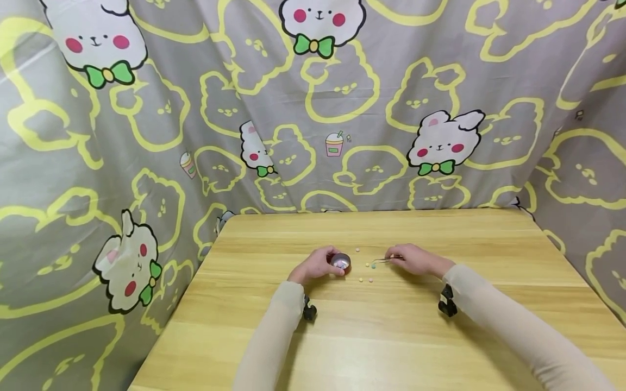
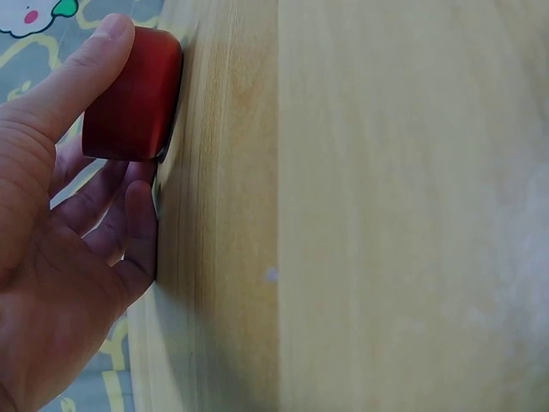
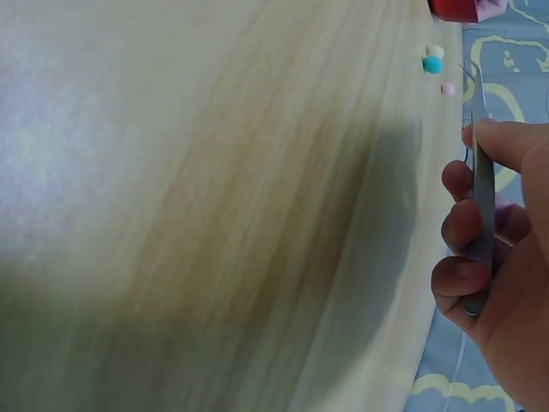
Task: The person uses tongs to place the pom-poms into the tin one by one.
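My left hand (image 1: 320, 263) grips a small round cup (image 1: 340, 263) on the table, with the thumb along its near side. The cup is red outside (image 2: 135, 99) and silvery inside, with several small pale balls in it. To the right, my right hand (image 1: 414, 258) holds metal tweezers (image 3: 484, 184) between thumb and fingers. The tweezers' tips stand apart, pointing left, close to a teal ball (image 1: 374, 266) and a yellow ball (image 1: 368, 265). I cannot tell whether the tips touch either one.
Nearer me lie another yellow ball (image 1: 361, 280) and a pink ball (image 1: 370, 281). A further pink ball (image 1: 357, 250) sits beyond the cup. The wooden table (image 1: 352, 347) meets a patterned grey curtain (image 1: 337, 179) at its back and left edges.
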{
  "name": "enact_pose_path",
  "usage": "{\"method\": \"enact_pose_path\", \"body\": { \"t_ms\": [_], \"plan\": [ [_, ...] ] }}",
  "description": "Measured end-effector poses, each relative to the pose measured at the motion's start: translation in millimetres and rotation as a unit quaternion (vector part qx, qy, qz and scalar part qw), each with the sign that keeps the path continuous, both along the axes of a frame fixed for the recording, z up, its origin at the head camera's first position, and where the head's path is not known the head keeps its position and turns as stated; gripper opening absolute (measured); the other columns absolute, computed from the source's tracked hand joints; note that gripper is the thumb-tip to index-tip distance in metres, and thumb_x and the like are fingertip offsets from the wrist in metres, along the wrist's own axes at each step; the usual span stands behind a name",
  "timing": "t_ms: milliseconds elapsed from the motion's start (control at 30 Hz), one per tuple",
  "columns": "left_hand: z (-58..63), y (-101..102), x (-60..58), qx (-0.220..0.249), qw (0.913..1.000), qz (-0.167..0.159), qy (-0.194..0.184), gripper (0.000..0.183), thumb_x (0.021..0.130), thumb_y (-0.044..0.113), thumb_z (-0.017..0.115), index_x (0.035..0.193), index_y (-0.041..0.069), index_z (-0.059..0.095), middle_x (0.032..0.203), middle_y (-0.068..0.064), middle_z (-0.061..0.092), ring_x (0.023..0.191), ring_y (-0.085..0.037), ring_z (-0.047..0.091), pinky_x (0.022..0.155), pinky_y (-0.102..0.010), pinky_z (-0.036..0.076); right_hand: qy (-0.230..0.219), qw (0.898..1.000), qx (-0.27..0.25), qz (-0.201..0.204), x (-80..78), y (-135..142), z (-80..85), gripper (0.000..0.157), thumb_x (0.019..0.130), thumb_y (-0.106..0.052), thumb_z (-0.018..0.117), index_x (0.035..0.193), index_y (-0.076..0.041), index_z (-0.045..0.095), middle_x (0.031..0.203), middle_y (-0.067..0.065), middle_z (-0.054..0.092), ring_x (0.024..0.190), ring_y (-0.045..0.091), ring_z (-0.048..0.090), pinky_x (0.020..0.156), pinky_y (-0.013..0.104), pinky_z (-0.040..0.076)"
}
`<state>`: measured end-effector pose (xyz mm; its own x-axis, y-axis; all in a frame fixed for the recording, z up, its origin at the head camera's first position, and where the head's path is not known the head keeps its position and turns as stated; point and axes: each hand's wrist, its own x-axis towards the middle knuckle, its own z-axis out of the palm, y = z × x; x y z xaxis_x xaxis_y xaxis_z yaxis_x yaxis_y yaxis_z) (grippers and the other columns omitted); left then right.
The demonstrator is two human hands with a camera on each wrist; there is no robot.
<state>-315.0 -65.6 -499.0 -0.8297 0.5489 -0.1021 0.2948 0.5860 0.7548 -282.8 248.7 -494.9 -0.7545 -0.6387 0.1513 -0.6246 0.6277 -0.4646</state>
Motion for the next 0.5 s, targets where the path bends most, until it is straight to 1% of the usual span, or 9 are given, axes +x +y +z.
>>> {"method": "enact_pose_path", "body": {
  "t_ms": [133,333,500],
  "plan": [
    [-0.5,2.1,-2.0,0.001,1.0,-0.003,0.001,0.047,0.074,0.023,0.082,0.114,0.012,0.06,0.103,0.003,0.06,0.095,-0.014,0.054,0.086,-0.032,0.043,-0.001,1.0,0.001,-0.002,0.8,1.5,-1.0,0.012,0.094,-0.008,0.055,0.102,-0.008,0.065,0.096,0.003,0.065,0.086,0.017,0.06,0.077,0.041,0.048],
    [-2.4,3.1,-3.1,-0.005,0.9999,-0.009,0.006,0.046,0.075,0.024,0.082,0.114,0.013,0.06,0.102,0.003,0.06,0.094,-0.013,0.055,0.086,-0.031,0.043,0.0,1.0,0.011,-0.003,-0.2,4.3,-6.0,0.012,0.095,-0.011,0.056,0.102,-0.01,0.065,0.094,-0.001,0.063,0.083,0.014,0.057,0.074,0.039,0.046],
    [-1.7,0.5,-2.1,0.0,0.9999,-0.008,0.007,0.046,0.075,0.023,0.082,0.114,0.012,0.06,0.103,0.003,0.06,0.094,-0.013,0.054,0.086,-0.031,0.043,-0.002,1.0,0.015,-0.011,-2.4,3.6,-10.7,0.012,0.095,-0.012,0.055,0.103,-0.012,0.065,0.096,-0.001,0.063,0.088,0.018,0.058,0.077,0.041,0.046]
  ]
}}
